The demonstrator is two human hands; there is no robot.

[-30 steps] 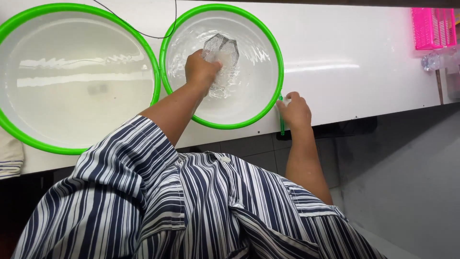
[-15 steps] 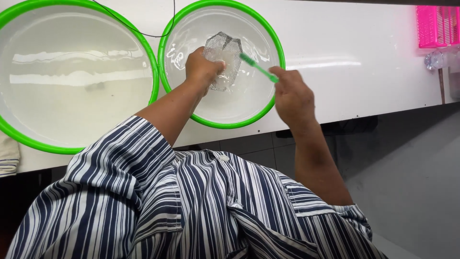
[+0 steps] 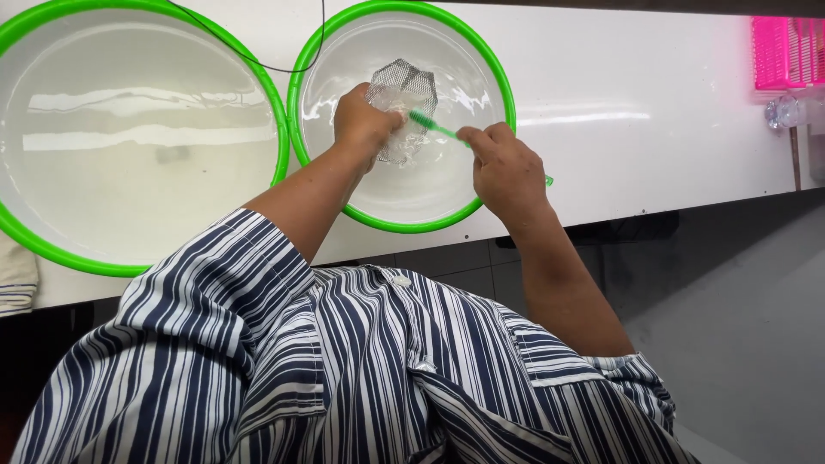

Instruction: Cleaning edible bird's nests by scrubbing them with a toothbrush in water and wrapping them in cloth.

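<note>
The left hand (image 3: 365,120) grips a mesh piece (image 3: 404,86) over the small green bowl (image 3: 503,86). The right hand (image 3: 503,167) pinches a green toothbrush (image 3: 434,126) against it. 1 bigger bowl (image 3: 284,146) sits beside; a pink basket (image 3: 786,51) stands far right.

Two basins on counter (image 3: 653,103): large basin (image 3: 51,249) left, small basin (image 3: 412,225) right, mesh (image 3: 404,82) and brush (image 3: 434,127) in it; basket (image 3: 786,53) far right.
</note>
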